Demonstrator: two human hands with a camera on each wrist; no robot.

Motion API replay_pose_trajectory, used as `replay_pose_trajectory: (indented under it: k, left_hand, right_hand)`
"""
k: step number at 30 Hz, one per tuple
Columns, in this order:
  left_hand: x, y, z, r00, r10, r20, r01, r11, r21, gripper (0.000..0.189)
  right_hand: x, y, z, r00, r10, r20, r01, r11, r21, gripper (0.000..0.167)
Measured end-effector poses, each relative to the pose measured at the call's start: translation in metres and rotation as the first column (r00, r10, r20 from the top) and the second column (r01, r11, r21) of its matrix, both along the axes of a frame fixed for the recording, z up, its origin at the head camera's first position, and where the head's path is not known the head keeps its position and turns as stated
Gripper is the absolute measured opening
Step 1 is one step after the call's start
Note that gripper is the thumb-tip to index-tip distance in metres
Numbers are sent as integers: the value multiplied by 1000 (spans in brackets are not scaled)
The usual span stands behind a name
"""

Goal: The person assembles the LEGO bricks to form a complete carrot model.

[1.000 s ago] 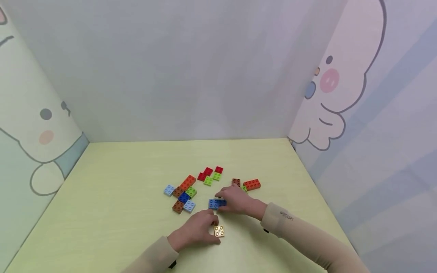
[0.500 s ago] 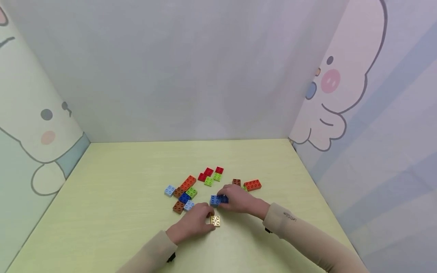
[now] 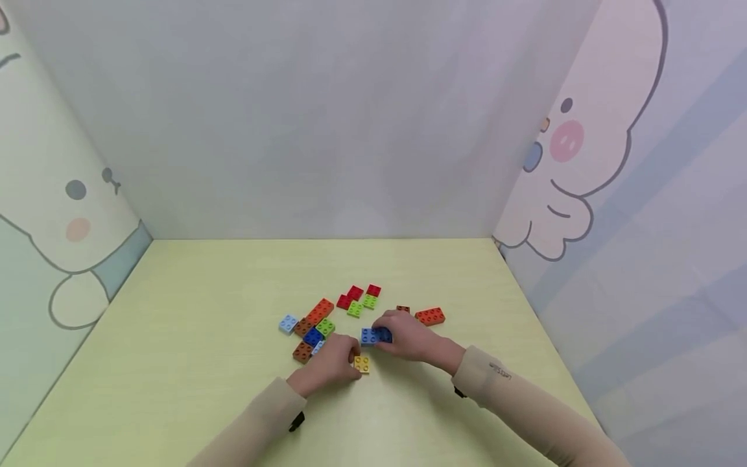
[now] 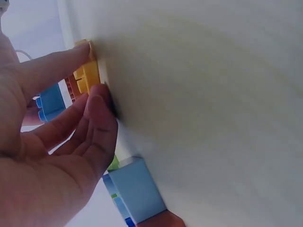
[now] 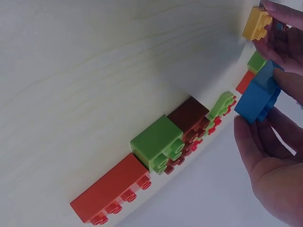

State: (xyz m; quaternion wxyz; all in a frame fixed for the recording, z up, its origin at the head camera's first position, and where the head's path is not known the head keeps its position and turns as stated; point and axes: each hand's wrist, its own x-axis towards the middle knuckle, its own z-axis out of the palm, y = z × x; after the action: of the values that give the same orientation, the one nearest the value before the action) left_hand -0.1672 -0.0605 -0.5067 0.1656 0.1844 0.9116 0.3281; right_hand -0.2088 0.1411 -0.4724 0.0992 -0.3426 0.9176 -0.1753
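Note:
Between thumb and fingers my left hand [image 3: 329, 363] pinches a yellow toy brick [image 3: 362, 364], four studs upward, low over the table. A little farther away, my right hand [image 3: 411, 336] grips a blue brick [image 3: 368, 336] by its sides, its right part shaded beneath the fingers. The right wrist view has this blue brick [image 5: 258, 97] tilted in the fingertips, apart from the yellow brick [image 5: 256, 24] held beyond it. In the left wrist view the yellow brick [image 4: 92, 75] sits between thumb and fingertips, close to the tabletop. A pale blue brick [image 3: 318, 347] is partly hidden behind my left hand.
Left of the hands, brown, dark blue [image 3: 313, 336], green [image 3: 325, 327] and orange-red bricks [image 3: 320, 312] lie clustered. Small red [image 3: 355, 293] and lime pieces [image 3: 355, 309] lie behind. Beyond my right hand are a brown brick [image 3: 403, 309] and a long orange-red brick [image 3: 430, 316].
My left hand has carried the yellow brick away from me and slightly left, nearer the blue brick. My right hand has shifted the blue brick slightly farther away. Both grips have stayed.

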Motion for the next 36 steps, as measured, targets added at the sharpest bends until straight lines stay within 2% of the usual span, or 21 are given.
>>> replay_pose_trajectory:
  k: [4,10,18,25,36]
  left_hand:
    - [-5,2,2,996,59,63,-58,998,-21,29]
    - [-17,7,3,991,97,88,-95,995,-25,34]
    - [-23,16,2,996,88,28,-86,993,-81,36]
    - [-24,18,4,998,57,-10,-57,996,-75,28]
    - [-24,20,6,994,94,-47,-97,992,-78,31]
  right_hand:
    - [2,-2,4,1000,11,0,-11,1000,4,34]
    - [0,-3,6,999,52,13,-52,998,-20,31]
    - [2,-6,0,996,84,32,-83,996,-37,31]
    - [1,-8,-6,994,100,43,-98,994,-46,28]
    - [-2,-11,-11,995,91,51,-88,995,-46,28]
